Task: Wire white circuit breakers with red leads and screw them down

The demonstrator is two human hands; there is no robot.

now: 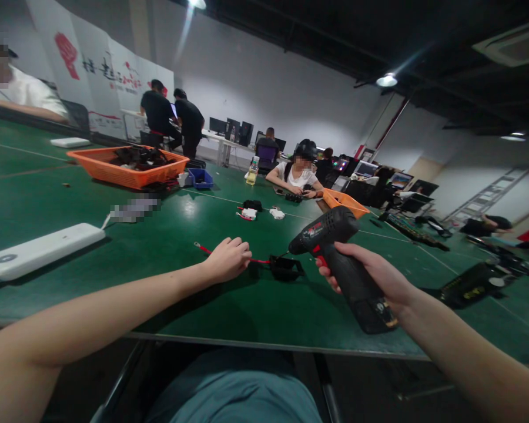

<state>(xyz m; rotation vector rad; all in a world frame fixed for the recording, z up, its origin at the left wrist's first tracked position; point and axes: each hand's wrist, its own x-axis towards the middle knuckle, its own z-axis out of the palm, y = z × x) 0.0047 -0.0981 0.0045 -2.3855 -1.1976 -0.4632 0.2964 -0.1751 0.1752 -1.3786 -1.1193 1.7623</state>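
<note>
Power driver [328, 228] in our right hand [385, 276], bit [284, 255] at edge of black housing [286, 270] on green table [247, 323].
We wrap that hand around the grip [348, 276]; our left hand [229, 259] curls over red cable [260, 261], whether pinching it we cannot tell. White parts [249, 214] lie beyond; an orange basket [119, 175] stands farther left.

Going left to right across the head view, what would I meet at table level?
White power strip → blue bin → left hand → black plastic housing → cordless drill → black object with yellow-green lettering.
</note>
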